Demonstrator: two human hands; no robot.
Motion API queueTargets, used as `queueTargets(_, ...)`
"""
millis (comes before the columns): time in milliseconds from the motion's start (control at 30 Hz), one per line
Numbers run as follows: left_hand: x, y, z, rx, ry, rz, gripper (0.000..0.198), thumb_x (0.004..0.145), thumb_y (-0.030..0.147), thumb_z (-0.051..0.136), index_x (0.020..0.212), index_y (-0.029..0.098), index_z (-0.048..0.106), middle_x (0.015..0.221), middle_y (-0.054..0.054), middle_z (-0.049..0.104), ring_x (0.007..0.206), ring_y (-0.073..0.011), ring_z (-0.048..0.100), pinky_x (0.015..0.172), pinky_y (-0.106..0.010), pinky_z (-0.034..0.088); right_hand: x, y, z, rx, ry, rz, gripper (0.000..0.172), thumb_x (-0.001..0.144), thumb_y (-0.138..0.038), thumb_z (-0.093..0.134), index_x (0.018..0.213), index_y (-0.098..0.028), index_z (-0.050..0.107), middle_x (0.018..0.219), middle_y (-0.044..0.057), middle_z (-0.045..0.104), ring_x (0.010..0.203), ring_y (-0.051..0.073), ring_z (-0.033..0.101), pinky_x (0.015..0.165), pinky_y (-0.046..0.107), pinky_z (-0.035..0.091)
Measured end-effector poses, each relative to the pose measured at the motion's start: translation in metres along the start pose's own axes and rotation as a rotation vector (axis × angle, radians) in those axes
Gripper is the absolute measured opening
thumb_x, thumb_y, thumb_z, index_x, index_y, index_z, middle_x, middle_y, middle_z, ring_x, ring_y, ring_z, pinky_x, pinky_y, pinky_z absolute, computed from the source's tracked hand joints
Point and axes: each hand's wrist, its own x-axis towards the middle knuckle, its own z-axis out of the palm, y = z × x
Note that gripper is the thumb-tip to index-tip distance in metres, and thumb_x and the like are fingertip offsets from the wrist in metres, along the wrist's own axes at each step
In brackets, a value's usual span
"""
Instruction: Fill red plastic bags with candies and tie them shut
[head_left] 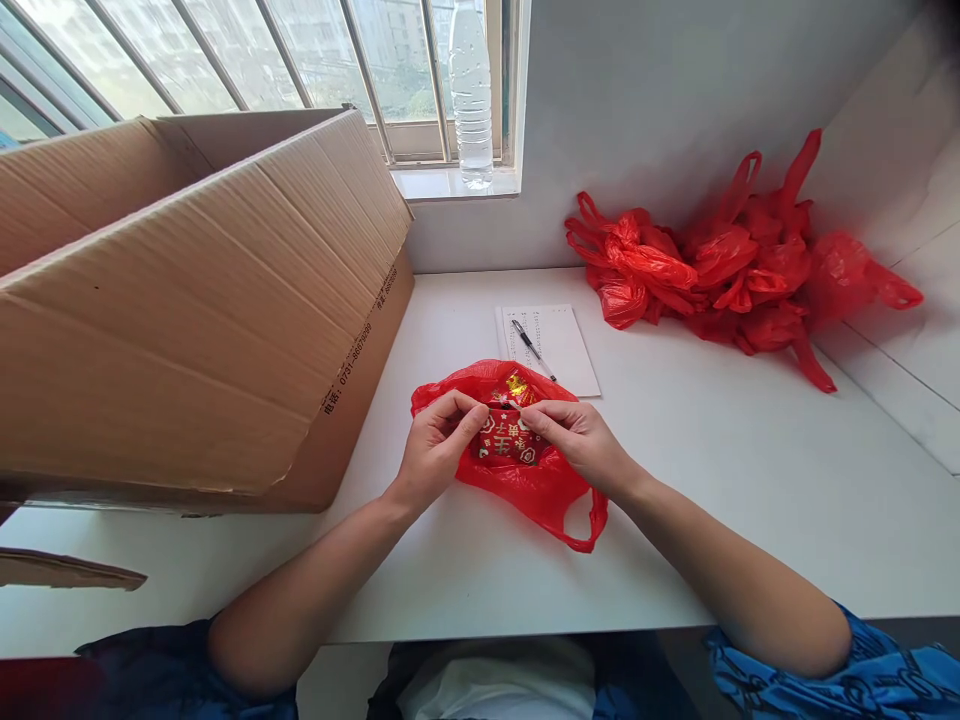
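My left hand and my right hand meet over a red paper packet with gold print, pinching its top edge between thumbs and fingers. A small gold-and-red piece shows just beyond the packet, and I cannot tell whether it is joined to it. Under both sits a red plastic carrier bag, lying flat with one handle loop toward the lower right. The packet's middle is partly hidden by my fingers.
A large open cardboard box fills the left of the white table. Behind my hands lie a notepad and a black pen. A heap of red plastic bags sits at the back right. A water bottle stands on the windowsill.
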Motion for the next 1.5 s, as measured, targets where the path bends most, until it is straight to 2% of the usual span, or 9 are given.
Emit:
queueTargets(200,0.006,-0.003,-0.013,0.48,-0.039,0.182,0.027,0.094,0.039,0.055,0.082,0.018,0.067,0.074,-0.001,0.066,0.064,-0.0129,0.057,0.061,-0.024,0.044,0.001,0.006,-0.013,-0.392,0.035,-0.087,0.041,0.094,-0.057,0.049,0.092,-0.025,0.074,0.079,0.003,0.07,0.069,0.02,0.063,0.065,0.032,0.047)
queueTargets(400,0.016,0.001,-0.039,0.924,0.167,0.417,0.022,0.094,0.035,0.056,0.106,0.023,0.07,0.095,-0.002,0.069,0.064,-0.0112,0.057,0.063,-0.025,0.041,0.0,-0.011,-0.048,-0.956,0.31,-0.231,0.035,0.096,-0.051,0.049,0.086,-0.025,0.071,0.081,0.002,0.072,0.065,0.018,0.059,0.062,0.029,0.038)
queueTargets(533,0.022,-0.004,-0.049,1.075,0.082,0.517,0.019,0.092,0.028,0.056,0.103,0.027,0.071,0.116,-0.005,0.067,0.102,-0.0229,0.06,0.089,-0.034,0.044,-0.025,-0.024,-0.044,-1.054,0.212,-0.16,0.035,0.092,-0.055,0.053,0.083,-0.024,0.066,0.071,0.0,0.067,0.06,0.016,0.056,0.058,0.028,0.035)
queueTargets(667,0.02,-0.013,-0.05,1.212,-0.02,0.364,0.034,0.087,0.027,0.062,0.121,0.028,0.064,0.136,-0.009,0.055,0.116,-0.0285,0.054,0.097,-0.042,0.044,-0.065,-0.024,-0.022,-1.023,0.028,-0.106,0.039,0.093,-0.061,0.048,0.1,-0.027,0.067,0.062,-0.002,0.062,0.057,0.017,0.056,0.057,0.027,0.035)
queueTargets(833,0.015,-0.007,-0.054,1.094,0.143,0.206,0.035,0.09,0.031,0.056,0.124,0.021,0.061,0.108,-0.009,0.07,0.097,-0.0243,0.064,0.076,-0.03,0.047,-0.098,-0.018,-0.021,-1.063,-0.077,-0.064,0.039,0.086,-0.061,0.059,0.108,-0.031,0.07,0.079,0.001,0.069,0.066,0.019,0.062,0.06,0.028,0.039)
queueTargets(1033,0.014,0.026,-0.052,1.012,0.259,0.19,0.025,0.091,0.042,0.054,0.085,0.021,0.068,0.076,-0.002,0.07,0.067,-0.0175,0.061,0.059,-0.026,0.035,-0.101,-0.024,-0.046,-1.18,-0.138,-0.121,0.012,0.084,-0.038,0.068,0.086,-0.027,0.069,0.099,0.002,0.061,0.064,0.014,0.057,0.058,0.028,0.039)
queueTargets(1233,0.038,0.055,-0.043,0.289,0.331,0.165,0.039,0.085,0.053,0.062,0.068,0.018,0.058,0.057,0.002,0.055,0.053,-0.0108,0.049,0.053,-0.022,0.038,-0.066,-0.079,-0.073,-0.558,0.064,-0.325,0.022,0.086,-0.044,0.064,0.078,-0.024,0.063,0.11,0.007,0.06,0.099,0.023,0.059,0.074,0.033,0.049)
queueTargets(1333,0.045,0.072,-0.042,0.004,0.323,0.173,0.038,0.08,0.053,0.069,0.096,0.019,0.062,0.067,0.003,0.058,0.055,-0.0098,0.053,0.055,-0.021,0.044,-0.041,-0.104,-0.074,-0.126,0.167,-0.44,0.024,0.086,-0.043,0.063,0.072,-0.024,0.056,0.111,0.005,0.061,0.108,0.025,0.057,0.093,0.04,0.048)
queueTargets(1500,0.032,0.092,-0.046,0.404,0.264,0.296,0.03,0.085,0.043,0.067,0.107,0.023,0.067,0.091,-0.002,0.068,0.075,-0.0129,0.063,0.068,-0.024,0.053,-0.007,-0.113,-0.058,0.238,0.076,-0.468,0.017,0.085,-0.04,0.061,0.078,-0.025,0.055,0.105,0.003,0.064,0.106,0.024,0.061,0.105,0.048,0.042)
